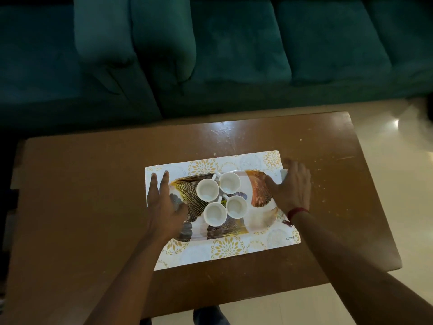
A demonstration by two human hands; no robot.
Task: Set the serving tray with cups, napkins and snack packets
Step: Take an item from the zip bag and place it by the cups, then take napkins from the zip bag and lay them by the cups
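Observation:
A serving tray (260, 214) with a gold, orange and grey leaf pattern lies on a white and gold placemat (225, 248). Several empty white cups (207, 190) stand close together in the tray's middle, handles turned inward. My left hand (164, 202) rests on the tray's left end, fingers stretched out flat over the rim and placemat. My right hand (291, 186) grips the tray's right end, thumb on the inside and fingers over the rim. A small white piece, perhaps a napkin (284, 174), shows under my right fingers.
The placemat lies on a brown wooden coffee table (82, 195) with scuffs and white specks near its far right. A dark green sofa (210, 55) runs along the far side. Pale floor (412, 172) shows at the right and in front of the table.

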